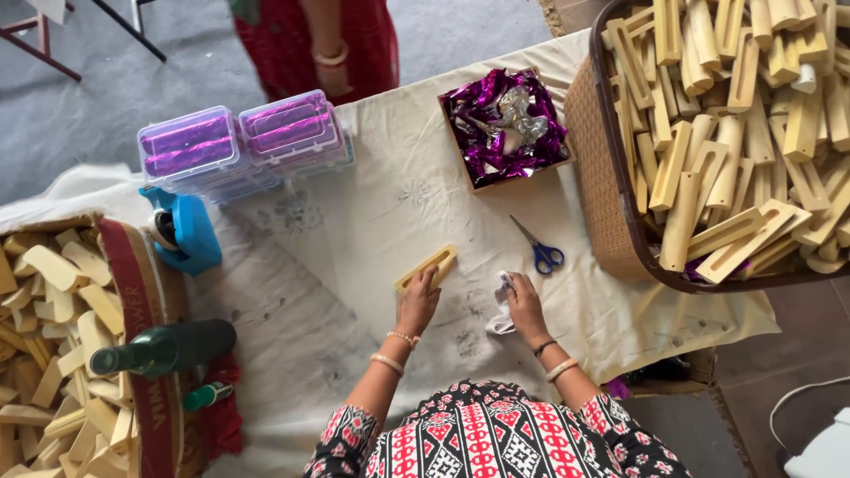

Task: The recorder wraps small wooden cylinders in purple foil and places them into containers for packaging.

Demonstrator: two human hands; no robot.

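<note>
My left hand rests its fingertips on the near end of a pale wooden slotted piece that lies flat on the cream cloth-covered table. My right hand grips a crumpled white cloth pressed to the table just right of the piece. Blue-handled scissors lie beyond my right hand, apart from it.
A large woven basket heaped with similar wooden pieces fills the right. A sack of wooden pieces sits left, with a green bottle, blue tape dispenser, clear plastic boxes and a box of purple foil. Another person stands at the far side.
</note>
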